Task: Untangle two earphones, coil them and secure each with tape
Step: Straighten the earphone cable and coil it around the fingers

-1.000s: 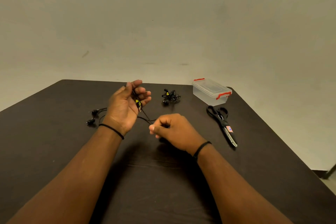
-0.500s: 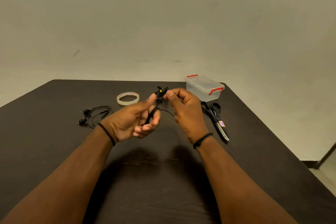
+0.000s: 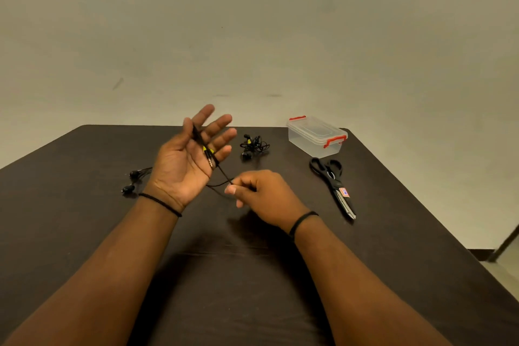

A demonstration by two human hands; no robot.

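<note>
We are midway through coiling the first earphone (image 3: 209,159): our left hand (image 3: 185,160) is spread, cord running over its fingers, while our right hand (image 3: 259,194) pinches the cord just beside it. Beyond our left hand, the second earphone (image 3: 252,146) lies bunched on the bench (image 3: 84,233), untaped as far as we can tell.

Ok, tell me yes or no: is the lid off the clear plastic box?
No: the clear plastic box sits at the table's far edge with its lid on and both red clips down at its ends.
</note>
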